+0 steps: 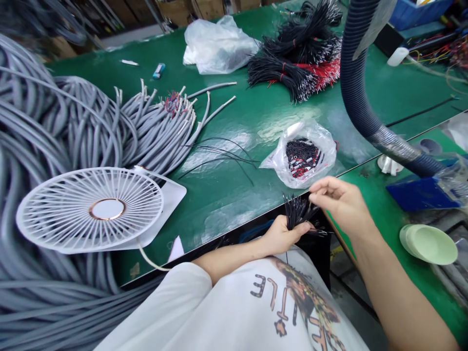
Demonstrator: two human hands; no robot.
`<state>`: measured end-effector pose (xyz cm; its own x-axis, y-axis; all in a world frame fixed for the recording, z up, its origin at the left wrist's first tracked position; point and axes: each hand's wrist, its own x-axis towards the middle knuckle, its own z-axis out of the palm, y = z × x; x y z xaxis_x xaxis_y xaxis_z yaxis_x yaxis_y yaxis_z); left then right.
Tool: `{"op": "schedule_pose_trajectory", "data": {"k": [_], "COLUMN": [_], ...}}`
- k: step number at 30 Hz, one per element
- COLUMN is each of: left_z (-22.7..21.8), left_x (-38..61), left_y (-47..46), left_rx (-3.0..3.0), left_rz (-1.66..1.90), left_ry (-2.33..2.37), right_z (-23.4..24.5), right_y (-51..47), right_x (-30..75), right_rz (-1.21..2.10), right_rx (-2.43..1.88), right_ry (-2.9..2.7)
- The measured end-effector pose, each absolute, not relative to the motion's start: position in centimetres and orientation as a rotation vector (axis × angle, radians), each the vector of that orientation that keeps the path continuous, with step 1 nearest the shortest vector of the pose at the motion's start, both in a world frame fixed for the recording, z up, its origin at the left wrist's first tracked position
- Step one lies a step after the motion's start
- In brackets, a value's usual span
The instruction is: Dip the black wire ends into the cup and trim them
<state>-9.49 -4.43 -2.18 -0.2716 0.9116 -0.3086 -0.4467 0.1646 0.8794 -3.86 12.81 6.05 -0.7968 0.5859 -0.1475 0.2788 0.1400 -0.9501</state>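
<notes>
My left hand (281,236) is wrapped round a bundle of thin black wires (295,210), held low at the table edge close to my body. The wire ends fan upward out of the fist. Just right of the bundle, my right hand (338,200) has its thumb and fingers pinched together near the wire tips. Whatever is in that pinch is too small to make out. Beyond both hands, a clear plastic bag (323,141) sits open on the green table (226,195), with small black, red and white pieces (302,157) inside.
A white fan (89,209) and thick grey cables (73,122) fill the left. Black and red wire bundles (292,73) and a white plastic bag (219,46) lie at the back. A dark ribbed hose (356,87) curves down at right, near green bowls (429,243).
</notes>
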Motion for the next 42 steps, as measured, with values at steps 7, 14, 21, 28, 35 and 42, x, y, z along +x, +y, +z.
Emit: {"op": "schedule_pose_trajectory", "data": {"k": [7, 14, 21, 28, 35, 42], "left_z": [-1.5, -1.1, -0.5, -0.1, -1.4, -2.1], "left_x": [-9.8, -10.5, -9.1, -8.0, -7.6, -6.8], "left_y": [-4.8, -4.1, -3.0, -2.9, -2.6, -2.1], "left_rx": [0.471, 0.53, 0.579, 0.619, 0.483, 0.594], "left_rz": [1.385, 1.389, 1.336, 1.304, 1.405, 1.278], "left_ry": [1.249, 1.22, 1.144, 1.123, 0.983, 0.922], "right_z": [9.8, 10.1, 6.6, 5.2, 2.7, 4.6], "right_y": [16.0, 14.9, 13.0, 11.4, 10.4, 10.0], "right_x": [-10.7, -3.8, 0.4, 2.2, 6.1, 9.5], "right_rz": [0.876, 1.147, 1.926, 2.031, 1.792, 1.169], "right_rx": [-0.468, -0.656, -0.837, -0.978, -1.139, -1.179], "right_ry": [-2.552, -2.699, -2.462, -2.115, -2.005, -2.062]}}
